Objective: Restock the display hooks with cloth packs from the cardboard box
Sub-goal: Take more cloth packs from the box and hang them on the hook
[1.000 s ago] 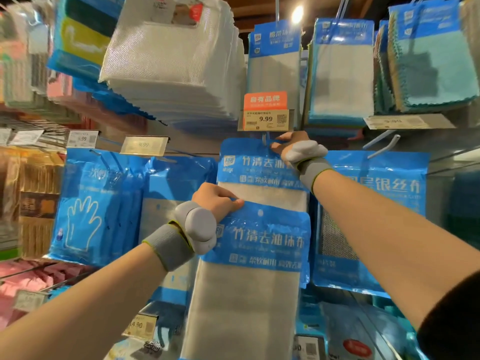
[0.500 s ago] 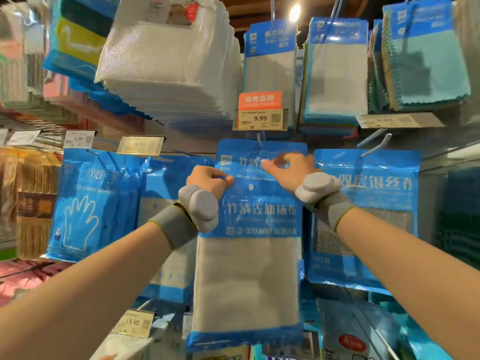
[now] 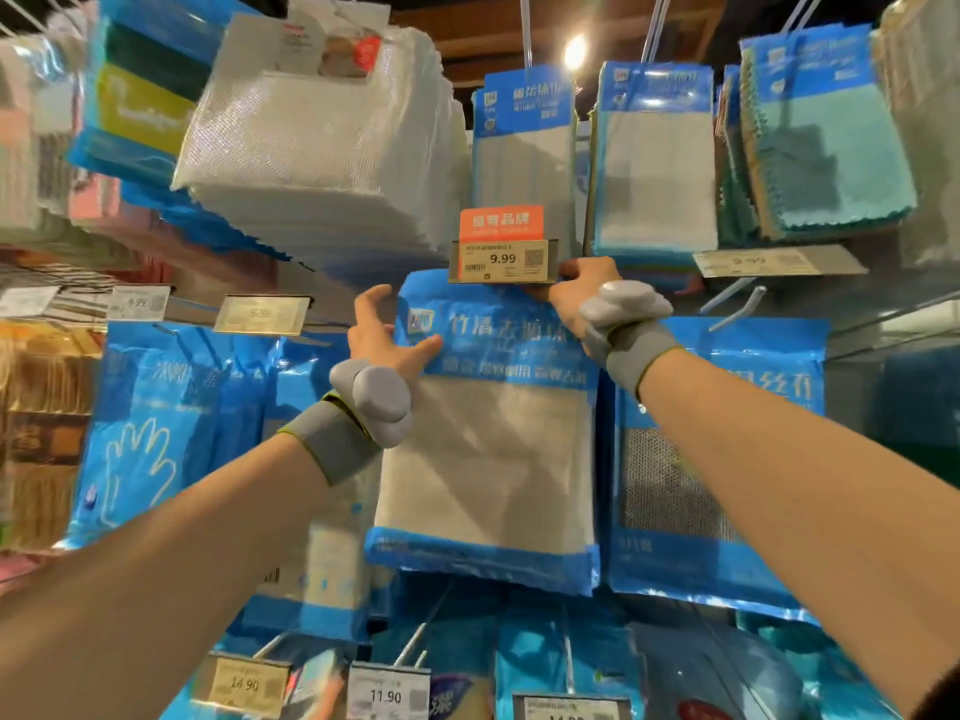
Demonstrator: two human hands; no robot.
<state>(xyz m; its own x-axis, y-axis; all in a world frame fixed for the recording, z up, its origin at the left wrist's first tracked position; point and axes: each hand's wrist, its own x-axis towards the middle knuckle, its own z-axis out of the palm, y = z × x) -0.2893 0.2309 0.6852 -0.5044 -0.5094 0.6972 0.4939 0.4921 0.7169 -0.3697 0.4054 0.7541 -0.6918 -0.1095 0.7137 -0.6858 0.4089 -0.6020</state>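
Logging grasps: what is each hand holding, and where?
Right hand grips the cloth pack at its top edge; left hand, fingers spread, only touches its upper left edge.

a single head-worn wide-angle view looks forward and slightly upward at a wall of display hooks, close enough that both forearms fill the lower corners. the 9.99 price tag (image 3: 503, 260) sits near frame centre; hanging packs bow outward toward the edges.
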